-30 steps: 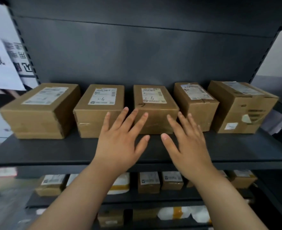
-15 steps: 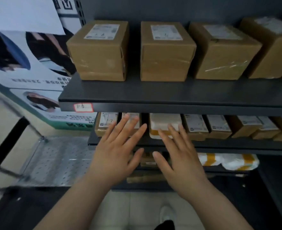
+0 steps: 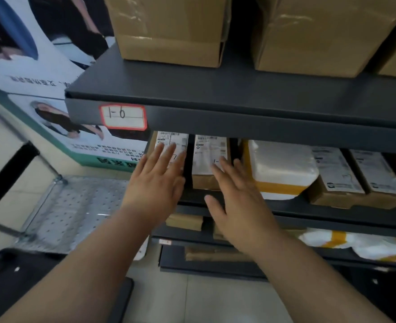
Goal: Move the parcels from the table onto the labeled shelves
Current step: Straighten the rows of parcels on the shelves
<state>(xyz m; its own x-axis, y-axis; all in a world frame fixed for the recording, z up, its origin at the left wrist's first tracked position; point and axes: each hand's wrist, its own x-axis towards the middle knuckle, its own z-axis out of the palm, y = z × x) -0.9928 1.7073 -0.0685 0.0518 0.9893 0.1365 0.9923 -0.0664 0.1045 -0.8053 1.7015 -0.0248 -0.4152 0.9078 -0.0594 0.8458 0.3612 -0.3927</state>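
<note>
A dark grey shelf [image 3: 215, 94] tagged 1-6 [image 3: 123, 117] carries brown cardboard parcels [image 3: 169, 29]. On the shelf below stand two small labeled parcels side by side. My left hand [image 3: 156, 183] is flat with straight fingers over the leftmost small parcel [image 3: 172, 141]. My right hand [image 3: 236, 201] is spread in front of the second small parcel [image 3: 206, 155]. Neither hand holds anything. Whether the fingers touch the parcels is unclear.
A white and yellow padded bag [image 3: 281, 169] and two more small boxes [image 3: 339, 178] sit to the right on the same shelf. Lower shelves hold more bags [image 3: 360, 243] and boxes. A perforated metal platform [image 3: 76, 210] and a poster [image 3: 29, 66] are at left.
The view has dropped from the 1-6 shelf to the shelf under it and come closer. Both hands moved down and forward to the two leftmost small parcels, still flat.
</note>
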